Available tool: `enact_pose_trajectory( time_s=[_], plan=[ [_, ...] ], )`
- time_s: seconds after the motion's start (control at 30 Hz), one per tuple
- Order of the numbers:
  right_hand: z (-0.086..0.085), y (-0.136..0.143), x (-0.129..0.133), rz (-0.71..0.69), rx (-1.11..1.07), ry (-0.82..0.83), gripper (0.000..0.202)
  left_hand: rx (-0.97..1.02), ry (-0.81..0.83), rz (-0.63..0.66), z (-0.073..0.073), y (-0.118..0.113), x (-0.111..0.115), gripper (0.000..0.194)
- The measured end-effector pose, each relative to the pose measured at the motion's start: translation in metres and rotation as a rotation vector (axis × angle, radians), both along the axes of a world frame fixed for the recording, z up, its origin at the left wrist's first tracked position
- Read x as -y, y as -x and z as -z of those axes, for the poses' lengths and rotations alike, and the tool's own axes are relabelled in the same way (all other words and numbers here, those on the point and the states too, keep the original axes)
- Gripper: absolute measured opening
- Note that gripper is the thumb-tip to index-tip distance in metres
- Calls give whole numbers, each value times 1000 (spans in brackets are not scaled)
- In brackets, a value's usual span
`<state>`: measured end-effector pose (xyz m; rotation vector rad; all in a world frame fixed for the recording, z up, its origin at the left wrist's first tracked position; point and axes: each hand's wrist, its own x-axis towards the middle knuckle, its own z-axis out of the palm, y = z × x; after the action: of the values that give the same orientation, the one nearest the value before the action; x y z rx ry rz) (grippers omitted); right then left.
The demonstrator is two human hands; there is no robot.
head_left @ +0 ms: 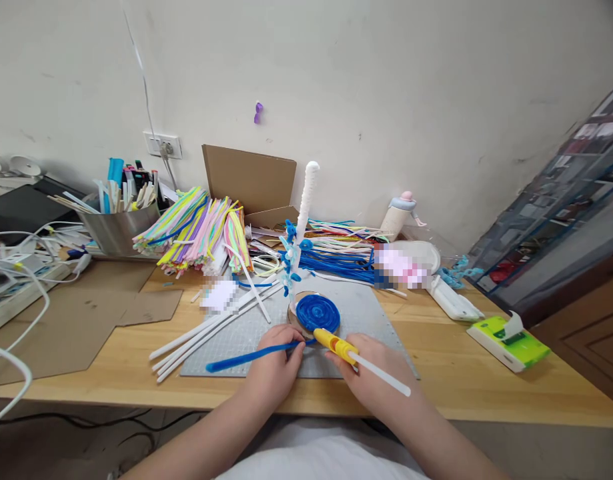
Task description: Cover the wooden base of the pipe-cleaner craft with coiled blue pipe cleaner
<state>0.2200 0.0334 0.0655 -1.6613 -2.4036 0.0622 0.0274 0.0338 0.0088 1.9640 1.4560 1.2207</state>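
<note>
My left hand [275, 363] pinches a blue pipe cleaner [236, 358] near the table's front; its loose end points left. The other end runs to a flat blue coil [317, 313] on a round brown base [294, 321]. In my right hand [376, 373] is a yellow hot glue gun [336, 345], a white glue stick [386, 377] sticking out of its back. Its nozzle points at the coil's near edge; whether it touches is hard to tell. A white fuzzy post [307, 200] with blue and white pieces [289, 257] rises behind the coil.
A grey cutting mat [206, 360] lies beneath, with white pipe cleaners [196, 340] at left. Behind are colourful bundles [201, 230], blue pipe cleaners [341, 260] and cardboard [251, 177]. A metal pen holder [119, 230] stands left, a bottle [399, 215] and a tissue pack [509, 341] right.
</note>
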Motion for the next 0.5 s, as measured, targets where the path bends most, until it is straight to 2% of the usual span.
enact_pose_trajectory(
  time_s=[0.2,0.5],
  plan=[
    [0,1,4,-47,-48,13,23,-1,-4,-11,1,0,0,9],
    [5,2,4,-60,-43,6,23,0,1,-5,1,0,-1,7]
  ],
)
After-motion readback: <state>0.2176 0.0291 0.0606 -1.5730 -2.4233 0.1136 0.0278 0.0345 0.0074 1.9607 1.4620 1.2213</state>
